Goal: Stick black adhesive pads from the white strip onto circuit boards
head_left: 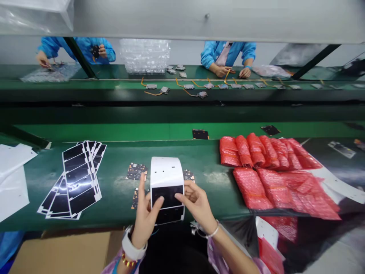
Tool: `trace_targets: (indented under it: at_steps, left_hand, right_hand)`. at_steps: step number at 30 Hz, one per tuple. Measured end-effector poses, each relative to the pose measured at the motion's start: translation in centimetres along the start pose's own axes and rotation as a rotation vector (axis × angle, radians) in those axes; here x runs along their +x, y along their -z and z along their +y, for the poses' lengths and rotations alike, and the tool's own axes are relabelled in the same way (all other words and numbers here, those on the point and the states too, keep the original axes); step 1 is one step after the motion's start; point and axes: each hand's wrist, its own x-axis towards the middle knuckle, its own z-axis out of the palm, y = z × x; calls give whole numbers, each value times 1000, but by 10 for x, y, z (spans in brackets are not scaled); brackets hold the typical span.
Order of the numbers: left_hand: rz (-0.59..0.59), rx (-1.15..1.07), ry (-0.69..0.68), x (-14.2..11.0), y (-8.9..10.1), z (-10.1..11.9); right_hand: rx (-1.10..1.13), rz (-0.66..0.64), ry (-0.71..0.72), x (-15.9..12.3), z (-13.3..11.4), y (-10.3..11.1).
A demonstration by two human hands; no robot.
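Observation:
A white backing strip with black rectangular stickers (167,197) is bent over in front of me, its bare white part curving at the top. My left hand (146,215) holds its left edge, thumb on a black sticker and index finger stretched upward. The right edge is pinched by my right hand (198,203), whose thumb and fingertips meet at the same sticker. Around the strip lie small black circuit boards: one at the upper left (137,171), one partly hidden behind my left hand (134,199), and one half covered on the right (188,175).
Fanned sticker sheets (81,179) lie to the left on the green bench (114,213). Red bubble-wrap packs (273,175) are heaped at right. Farther back, dark boards (200,134) rest on a green strip. Two co-workers in blue sleeves (209,57) handle parts across the line.

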Motion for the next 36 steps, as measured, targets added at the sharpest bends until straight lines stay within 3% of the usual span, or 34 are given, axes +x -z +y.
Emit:
trace_targets:
  at_steps: [2,5,7,9,12,17,22,25,27,31,36]
  left_hand:
    - [-155,65,25,-1,-3,-2]
    - [-287,161,62,-4,-3,-6]
    - [-259,217,28,-7,-3,-7]
    - [-247,292,-18,-10,-4,-6]
    - [-316,399,-73,-13,-6,-2]
    - [-401,474,-145,-16,-3,1]
    - [-311,522,-207,-21,-5,-4]
    - [-282,553,-259,-22,-7,-5]
    - [-288,556,-270,-22,-7,-4]
    - [-329,557,-305,-22,-5,-3]
    - [-344,567,-307,-24,-3,-7]
  right_hand:
    - [-56,176,65,2,-10,-8]
    - [-413,390,340,6,-21,-6]
    - [-696,318,588,4,-26,-5]
    - [-842,134,775,-1,-30,-7]
    - [-839,40,879,-7,-31,-11]
    - [-746,-24,836,-6,-31,-6]
    - [-752,-127,850,-5,-35,1]
    - [-648,-112,813,-6,-38,-1]
    - [-534,-103,739,-6,-41,-3]
    - [-300,-144,438,-1,-48,-1]
    - [-351,0,318,4,-53,6]
